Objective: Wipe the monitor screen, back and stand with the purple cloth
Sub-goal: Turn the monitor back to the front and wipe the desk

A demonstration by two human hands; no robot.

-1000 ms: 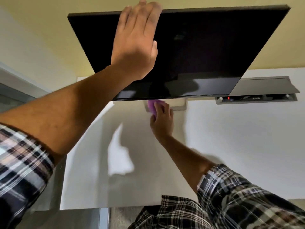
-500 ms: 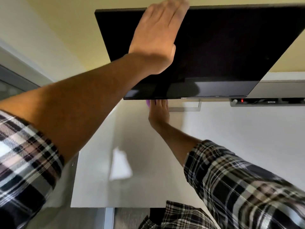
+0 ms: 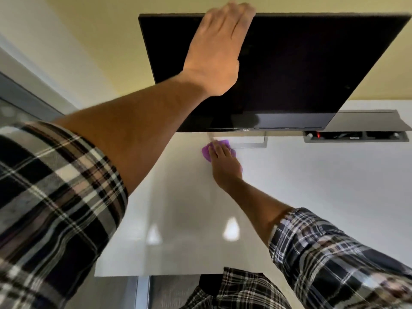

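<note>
The black monitor (image 3: 289,70) stands on a white desk, its dark screen facing me. My left hand (image 3: 217,50) lies flat against the upper left part of the screen, with the fingertips curled over the top edge. Below the screen, the silver frame of the stand base (image 3: 256,144) rests on the desk. My right hand (image 3: 225,166) presses the purple cloth (image 3: 207,152) down at the left corner of that base. Most of the cloth is hidden under the hand.
The white desk (image 3: 312,197) spreads out before me, its near edge low in view. An open cable box with a grey lid (image 3: 361,130) sits at the back right. A yellow wall rises behind the monitor. A grey window frame runs along the left.
My right hand, which had reached under the screen with the cloth almost hidden, has drawn back toward me, so the cloth shows again at the base's left corner. The view shifted leftward.
</note>
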